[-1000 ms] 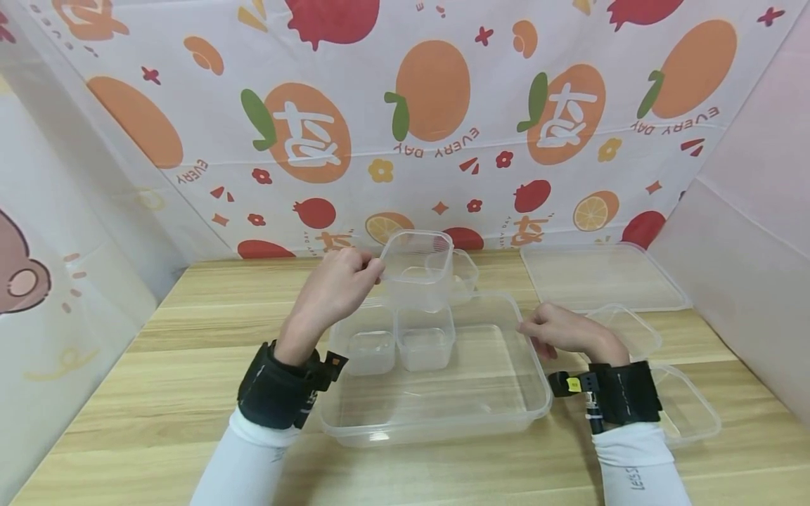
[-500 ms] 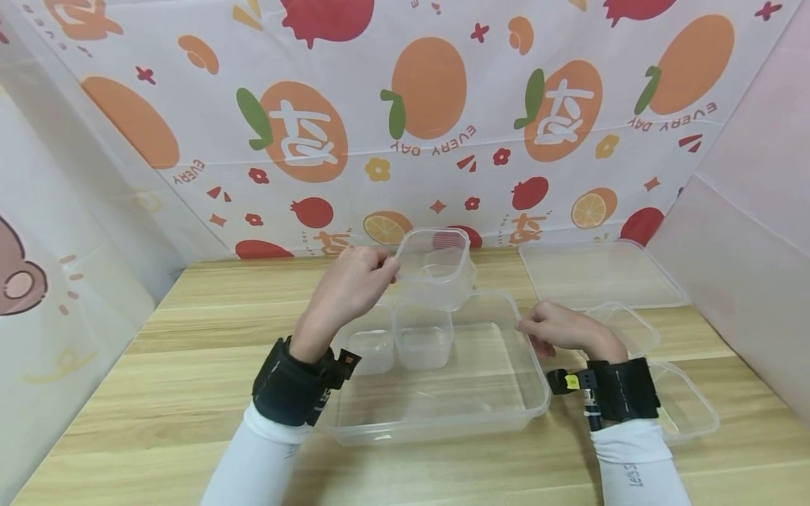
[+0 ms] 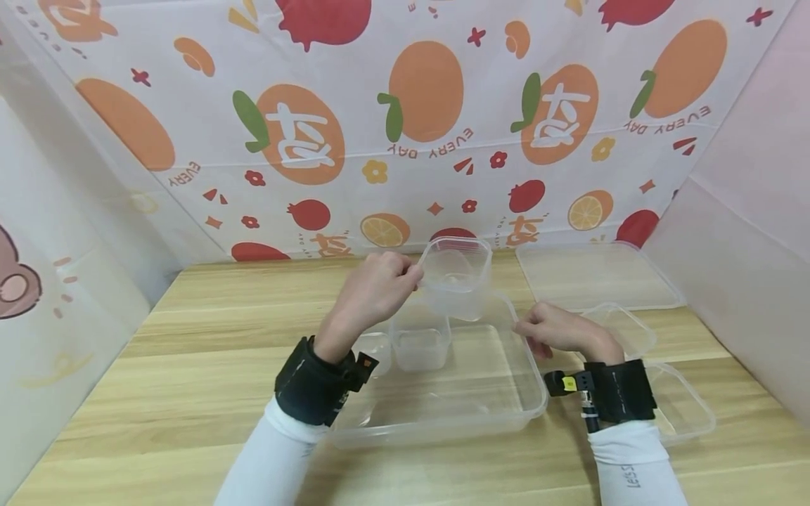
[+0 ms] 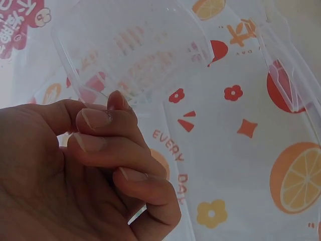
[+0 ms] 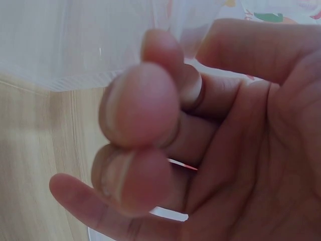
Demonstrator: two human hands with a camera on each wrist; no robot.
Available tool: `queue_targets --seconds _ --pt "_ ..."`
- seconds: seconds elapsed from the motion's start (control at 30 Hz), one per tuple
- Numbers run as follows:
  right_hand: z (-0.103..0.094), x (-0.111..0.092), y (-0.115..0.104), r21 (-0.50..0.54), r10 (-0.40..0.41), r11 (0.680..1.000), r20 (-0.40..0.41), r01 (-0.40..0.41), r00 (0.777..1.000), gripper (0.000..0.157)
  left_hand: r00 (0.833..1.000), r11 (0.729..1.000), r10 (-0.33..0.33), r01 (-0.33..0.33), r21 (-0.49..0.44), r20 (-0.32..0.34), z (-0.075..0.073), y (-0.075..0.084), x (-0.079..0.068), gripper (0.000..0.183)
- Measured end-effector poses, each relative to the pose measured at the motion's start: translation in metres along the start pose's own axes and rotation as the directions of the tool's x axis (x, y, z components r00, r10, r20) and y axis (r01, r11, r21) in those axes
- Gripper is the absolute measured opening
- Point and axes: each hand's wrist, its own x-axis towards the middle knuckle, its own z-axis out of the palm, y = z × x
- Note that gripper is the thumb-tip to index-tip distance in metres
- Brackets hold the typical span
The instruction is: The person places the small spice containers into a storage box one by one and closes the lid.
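My left hand (image 3: 373, 292) pinches the rim of a small clear plastic food container (image 3: 458, 303), holding it upright over the back of a large clear container (image 3: 436, 430). In the left wrist view, thumb and fingers meet at the edge of the small container (image 4: 135, 35). Two more small containers stand side by side in the large one: a middle one (image 3: 420, 351) and a left one (image 3: 373, 355), the latter partly hidden by my left hand and wrist. My right hand (image 3: 563, 330) grips the large container's right rim with thumb and curled fingers.
A large flat lid (image 3: 601, 277) lies at the back right of the wooden table (image 3: 158, 393). Two smaller lids, one behind my right wrist (image 3: 626, 327) and a nearer lid (image 3: 686, 404), lie to its right. A fruit-print cloth (image 3: 424, 91) hangs behind.
My left hand has carried the small container rightward, then lowered it slightly. It now overlaps the spot where another small container showed behind. My right hand stays at the rim.
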Motion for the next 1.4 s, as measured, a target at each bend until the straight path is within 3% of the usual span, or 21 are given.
queue_targets --seconds 0.87,1.4 --pt "0.001 0.001 0.002 -0.013 -0.003 1.000 -0.002 0.003 1.000 0.046 0.996 0.991 0.061 -0.067 0.116 0.058 0.038 0.008 0.012 0.038" --pt "0.001 0.002 0.002 -0.029 0.024 0.999 -0.003 -0.024 1.000 0.045 0.997 0.995 0.025 -0.032 0.094 0.072 0.050 0.008 0.012 0.038"
